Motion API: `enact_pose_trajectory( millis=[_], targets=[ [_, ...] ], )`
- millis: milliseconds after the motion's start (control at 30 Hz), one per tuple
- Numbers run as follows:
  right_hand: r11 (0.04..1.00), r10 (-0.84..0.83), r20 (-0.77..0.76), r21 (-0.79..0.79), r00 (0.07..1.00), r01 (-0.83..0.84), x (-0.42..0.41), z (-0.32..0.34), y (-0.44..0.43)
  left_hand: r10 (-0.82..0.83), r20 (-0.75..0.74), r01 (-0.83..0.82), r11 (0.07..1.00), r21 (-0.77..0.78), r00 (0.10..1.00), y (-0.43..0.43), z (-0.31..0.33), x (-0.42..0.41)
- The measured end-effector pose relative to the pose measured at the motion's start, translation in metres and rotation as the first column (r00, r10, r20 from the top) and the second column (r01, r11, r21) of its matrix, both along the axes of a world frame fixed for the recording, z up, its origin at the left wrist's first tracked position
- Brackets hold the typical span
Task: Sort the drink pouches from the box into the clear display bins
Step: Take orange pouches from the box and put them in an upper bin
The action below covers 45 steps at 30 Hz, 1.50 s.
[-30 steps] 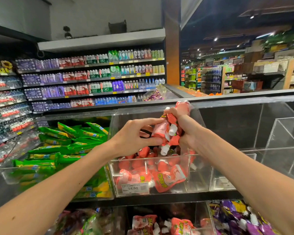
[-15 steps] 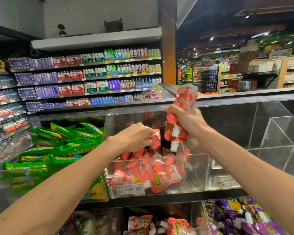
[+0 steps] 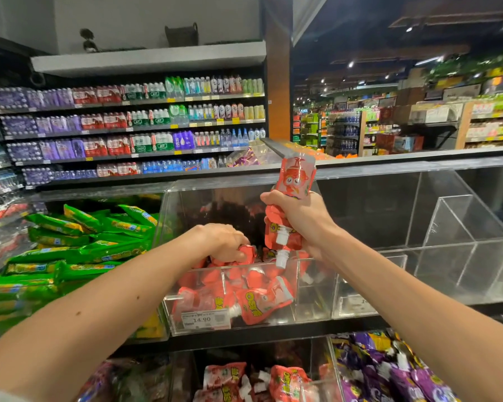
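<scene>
The right hand (image 3: 299, 219) is closed tight round the middle of a bunch of red drink pouches (image 3: 294, 181). One pouch stands up above the fist, and two white caps (image 3: 280, 237) point down below the fingers. How many pouches are in that grip is hard to tell, perhaps two or three. The bunch hangs over the clear bin (image 3: 317, 300), just above its front wall. The left hand (image 3: 221, 242) is lower, to the left of the right fingers, and reaches into the same bin, knuckles up. Its fingers are curled over a red pouch (image 3: 246, 252) on top of the pile (image 3: 244, 300), and the fingertips themselves are hidden behind the hand. Under both hands the pile fills the left part of the bin, pressed against the front wall, where a price tag (image 3: 205, 319) is fixed. Left of the left fingers, a neighbouring bin holds green packets (image 3: 99, 248). Right of the right fingers stands another clear bin (image 3: 453, 256). Below the wrists, a lower row holds more red pouches (image 3: 285, 381) and purple pouches (image 3: 389, 372).
</scene>
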State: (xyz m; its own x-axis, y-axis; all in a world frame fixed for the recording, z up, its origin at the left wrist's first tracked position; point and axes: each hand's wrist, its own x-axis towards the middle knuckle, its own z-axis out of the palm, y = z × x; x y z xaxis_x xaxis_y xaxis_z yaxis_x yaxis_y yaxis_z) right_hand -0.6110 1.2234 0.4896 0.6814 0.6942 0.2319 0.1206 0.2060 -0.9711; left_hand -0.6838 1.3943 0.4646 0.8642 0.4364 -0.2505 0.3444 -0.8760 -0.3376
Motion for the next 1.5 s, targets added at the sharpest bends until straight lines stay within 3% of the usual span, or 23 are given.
enact_pose_trajectory(
  millis=[133,267,333,400,467,533,567,667,800,900,1000,1167,1267,1367,1500],
  targets=[
    [0.999,0.030,-0.001,-0.027,1.000,-0.030,0.001,0.003,-0.007,0.066,-0.026,-0.068,0.996,-0.061,0.997,0.000,-0.003,-0.005],
    [0.995,0.094,-0.043,-0.037,0.995,-0.096,0.001,0.011,-0.009,0.061,0.048,-0.056,0.994,-0.095,0.997,-0.002,0.001,-0.014],
    [0.991,0.128,-0.086,-0.033,0.988,-0.131,0.001,0.015,-0.009,0.027,0.180,0.006,0.983,-0.182,0.983,-0.002,0.009,-0.018],
    [0.983,0.177,-0.137,-0.026,0.975,-0.182,0.001,0.015,-0.008,0.074,0.474,0.146,0.900,-0.411,0.878,-0.004,0.026,-0.023],
    [0.975,0.219,-0.164,-0.013,0.962,-0.224,0.000,0.015,-0.008,0.297,0.641,0.323,0.671,-0.668,0.708,-0.016,0.049,-0.030],
    [0.962,0.262,-0.137,-0.037,0.955,-0.269,0.000,0.017,-0.008,0.453,0.574,0.435,0.380,-0.816,0.682,-0.034,0.068,-0.035],
    [0.958,0.274,-0.106,-0.064,0.956,-0.281,-0.001,0.019,-0.007,0.460,0.552,0.455,0.312,-0.834,0.696,-0.044,0.074,-0.036],
    [0.945,0.310,-0.020,-0.102,0.951,-0.310,-0.003,0.022,0.002,0.437,0.594,0.471,0.363,-0.804,0.676,-0.063,0.077,-0.033],
    [0.961,0.246,0.126,-0.157,0.961,-0.226,-0.002,0.026,0.020,0.571,0.551,0.471,0.299,-0.830,0.608,-0.067,0.084,-0.029],
    [0.972,0.187,0.261,-0.190,0.947,-0.140,0.004,0.034,0.025,0.596,0.575,0.506,0.304,-0.807,0.560,-0.064,0.087,-0.031],
    [0.971,0.220,0.337,-0.166,0.915,-0.172,0.006,0.037,0.025,0.655,0.555,0.548,0.249,-0.799,0.512,-0.058,0.085,-0.031],
    [0.981,0.185,0.150,0.031,0.971,-0.191,0.011,0.033,0.028,0.771,0.401,0.574,0.057,-0.817,0.494,-0.051,0.080,-0.030],
    [0.996,0.078,0.111,0.044,0.991,-0.084,0.015,0.027,0.032,0.768,0.459,0.605,0.119,-0.787,0.446,-0.045,0.070,-0.027],
    [0.993,-0.117,0.234,0.046,0.965,0.109,0.027,0.029,0.028,0.701,0.598,0.653,0.249,-0.715,0.387,-0.035,0.061,-0.026],
    [0.968,-0.220,0.195,0.165,0.956,0.189,0.047,0.034,0.014,0.386,0.849,0.582,0.618,-0.529,0.361,-0.025,0.054,-0.021]
  ],
)
